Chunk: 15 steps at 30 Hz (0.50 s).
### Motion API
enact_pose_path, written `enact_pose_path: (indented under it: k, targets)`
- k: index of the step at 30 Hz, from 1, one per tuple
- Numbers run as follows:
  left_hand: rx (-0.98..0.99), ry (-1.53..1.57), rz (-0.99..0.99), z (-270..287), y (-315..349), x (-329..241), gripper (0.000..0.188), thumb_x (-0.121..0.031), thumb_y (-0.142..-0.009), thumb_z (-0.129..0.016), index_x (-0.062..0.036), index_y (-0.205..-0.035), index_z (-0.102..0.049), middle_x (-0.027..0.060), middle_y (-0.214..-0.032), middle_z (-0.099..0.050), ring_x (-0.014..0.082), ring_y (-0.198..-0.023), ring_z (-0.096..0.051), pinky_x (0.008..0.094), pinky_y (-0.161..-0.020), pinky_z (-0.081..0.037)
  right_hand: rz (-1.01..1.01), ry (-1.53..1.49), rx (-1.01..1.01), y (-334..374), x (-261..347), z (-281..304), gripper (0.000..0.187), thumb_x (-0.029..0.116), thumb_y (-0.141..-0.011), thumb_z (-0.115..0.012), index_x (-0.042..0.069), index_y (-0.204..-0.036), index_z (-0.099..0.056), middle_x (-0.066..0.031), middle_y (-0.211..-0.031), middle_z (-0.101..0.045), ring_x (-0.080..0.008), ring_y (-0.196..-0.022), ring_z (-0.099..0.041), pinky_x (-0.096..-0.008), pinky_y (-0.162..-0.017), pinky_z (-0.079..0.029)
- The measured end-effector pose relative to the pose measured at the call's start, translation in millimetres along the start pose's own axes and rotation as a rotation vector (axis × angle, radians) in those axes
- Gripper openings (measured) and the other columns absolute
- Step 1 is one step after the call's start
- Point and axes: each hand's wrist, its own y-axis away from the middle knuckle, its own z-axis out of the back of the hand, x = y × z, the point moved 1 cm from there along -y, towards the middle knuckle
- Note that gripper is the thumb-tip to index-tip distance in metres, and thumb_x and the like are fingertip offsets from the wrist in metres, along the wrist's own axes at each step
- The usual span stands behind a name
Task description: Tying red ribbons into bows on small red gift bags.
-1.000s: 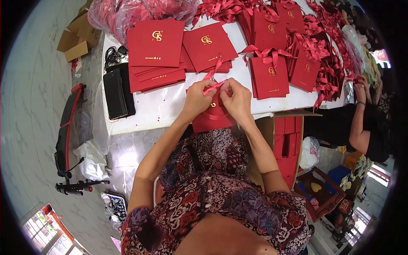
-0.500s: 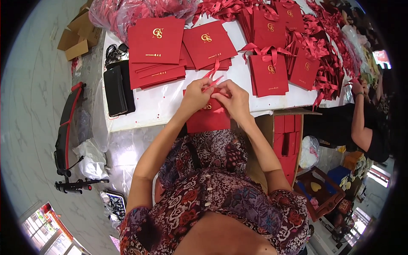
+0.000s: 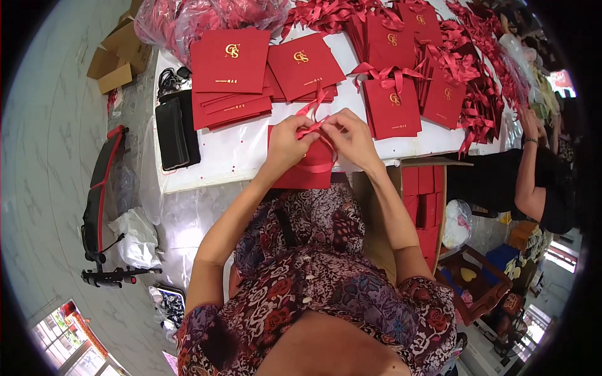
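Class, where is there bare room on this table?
White table: the widest patch, red-specked, lies between black phone, left hand and left red stack. A narrow strip runs below the ribboned red bags. Crowded: the right end, under red ribbons.

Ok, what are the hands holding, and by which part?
Left hand and right hand both pinch a red ribbon between its upper tail and lower loop; exact spot partly hidden.

Red, red, red: a deep red bag, a pinkish-red ribbon, red again on the stacked bags, marked in gold! White on the table, black on the phone, brown on the cardboard box. And what a shirt: dark ground, swirling flowers in red, white, purple and blue! Grey veins streak the pale tiles.
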Motion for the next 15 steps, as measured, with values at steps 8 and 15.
enact_pose_path:
  k: [8,15]
  targets:
    - [-0.004,-0.228,-0.380,-9,14,-15,0.022,0.004,-0.077,-0.062,-0.0043,-0.096,-0.070,0.0147,-0.091,-0.064,0.0361,-0.086,-0.066,0.0391,-0.073,-0.053,-0.210,-0.207,0.604,-31,-42,16,0.017,0.013,-0.089,-0.065,-0.001,-0.086,-0.072,-0.0034,-0.072,-0.064,-0.0083,-0.069,-0.054,-0.0276,-0.065,-0.044]
    - [-0.006,-0.212,-0.379,-13,13,-12,0.020,0.001,-0.076,-0.065,-0.0050,-0.095,-0.069,0.0153,-0.093,-0.064,0.0362,-0.087,-0.065,0.0391,-0.076,-0.052,-0.477,-0.426,0.271,-28,-55,0,0.024,0.021,-0.084,-0.074,-0.003,-0.080,-0.072,0.0017,-0.069,-0.063,-0.0055,-0.067,-0.057,-0.0250,-0.059,-0.044]
